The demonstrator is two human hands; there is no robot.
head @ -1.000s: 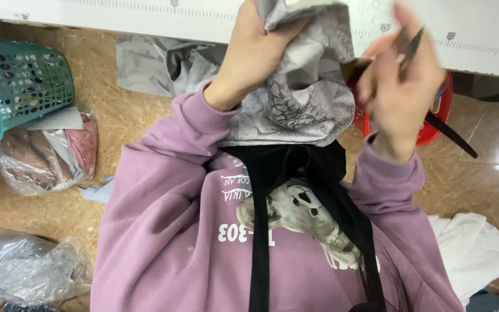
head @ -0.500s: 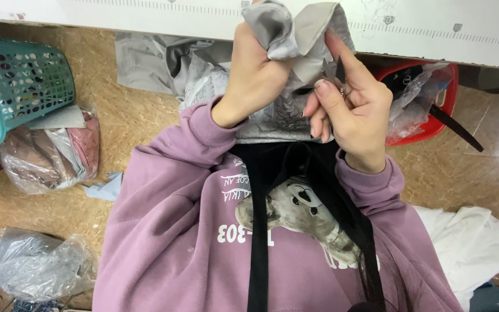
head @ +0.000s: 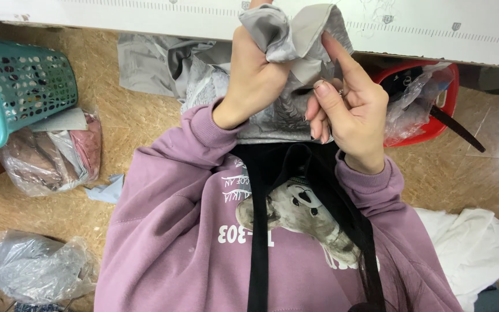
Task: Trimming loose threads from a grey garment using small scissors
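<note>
The left hand (head: 255, 81) is squeezing a bunch of the grey cloth (head: 295, 34) tight in its fist, up at 12 o'clock in the picture. The right hand (head: 347, 110) is sitting just beside it, at 1 o'clock, with one finger sticking up against the cloth and the other fingers curling in to pinch the fold. The rest of the grey cloth is hanging down between both hands onto the purple sweater (head: 174, 242). A teal basket (head: 30, 86) is standing at 9 o'clock. A red tub (head: 434, 115) with a clear bag inside is sitting at 3 o'clock. A crinkly plastic bag (head: 36, 268) is lying at 8 o'clock on the floor.
</note>
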